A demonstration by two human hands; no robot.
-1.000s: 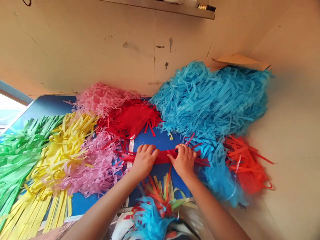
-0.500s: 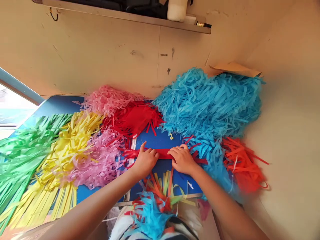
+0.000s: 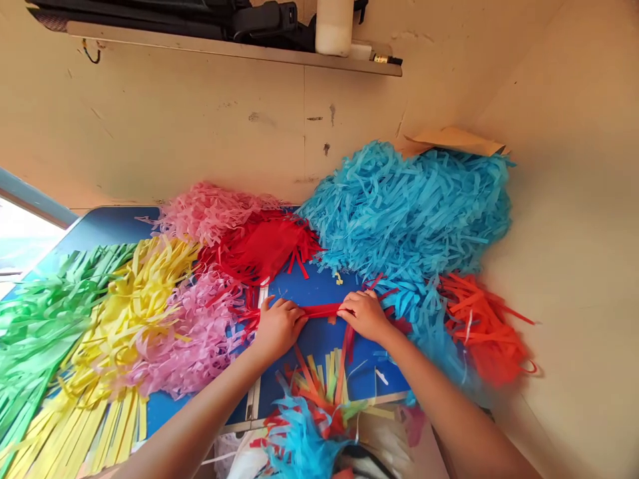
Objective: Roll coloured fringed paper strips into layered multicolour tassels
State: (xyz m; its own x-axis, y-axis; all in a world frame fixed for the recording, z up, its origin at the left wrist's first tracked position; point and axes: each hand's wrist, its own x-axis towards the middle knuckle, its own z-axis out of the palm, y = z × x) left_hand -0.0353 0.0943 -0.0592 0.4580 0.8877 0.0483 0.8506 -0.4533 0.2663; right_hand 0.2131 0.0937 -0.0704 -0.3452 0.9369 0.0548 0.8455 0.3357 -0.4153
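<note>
A narrow band of red tissue paper fringe (image 3: 321,311) stretches between my two hands, just above the blue table (image 3: 299,286). My left hand (image 3: 279,326) is closed on its left end, and loose red strips trail out past it. My right hand (image 3: 364,315) pinches the other end, with more red strips hanging beyond and below. Closer to my body, a multicoloured tassel bundle (image 3: 304,432) of blue, red, orange and yellow strips rests on my lap at the table edge.
Green (image 3: 54,313), yellow (image 3: 140,299), lilac (image 3: 194,332) and pink fringe (image 3: 210,209) cover the left side. Red fringe (image 3: 264,246) lies mid-table. A big blue fringe pile (image 3: 409,213) and orange-red fringe (image 3: 486,326) are on the right. Above, a wall shelf (image 3: 224,50) holds a white container (image 3: 333,26).
My left hand has shifted slightly left and now grips the red band's end. The band between my hands looks narrower and more folded. The view has tilted up a little.
</note>
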